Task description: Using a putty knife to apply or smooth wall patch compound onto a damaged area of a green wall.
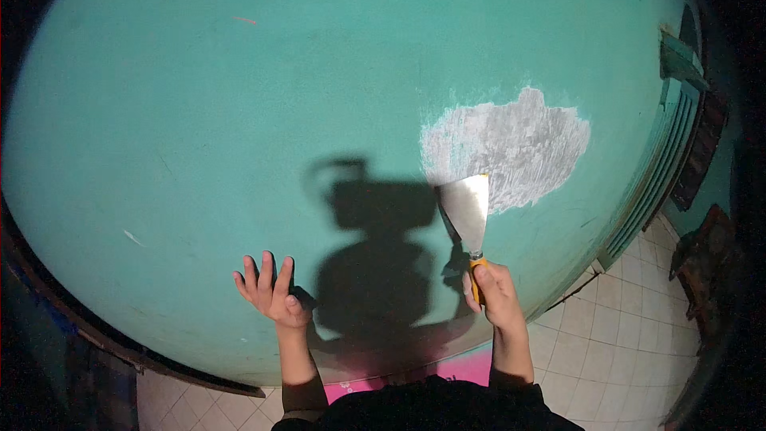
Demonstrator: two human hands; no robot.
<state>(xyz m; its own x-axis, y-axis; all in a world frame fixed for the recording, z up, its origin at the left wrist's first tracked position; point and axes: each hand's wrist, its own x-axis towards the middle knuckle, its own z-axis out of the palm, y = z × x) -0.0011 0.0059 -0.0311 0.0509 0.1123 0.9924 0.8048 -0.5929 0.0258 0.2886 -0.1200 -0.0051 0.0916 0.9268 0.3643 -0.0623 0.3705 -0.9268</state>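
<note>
My right hand [496, 294] is wrapped round the yellow handle of a putty knife [467, 209], its wide metal blade pointing up. The blade's top edge lies against the lower left border of a rough whitish-grey patch [531, 148] on the green wall [239, 128]. Around that patch the green paint has ragged, streaky borders. My left hand [274, 291] is raised at the wall lower left, fingers spread and holding nothing. Whether its fingertips touch the wall, I cannot tell.
A dark shadow falls on the wall between my hands. Ridged green moulding [658, 168] edges the wall at the right, with a dark brown rough-shaped object [706, 271] beyond it. Below are pale floor tiles [606, 335] and a pink surface [467, 369]. A dark curved edge [120, 347] runs lower left.
</note>
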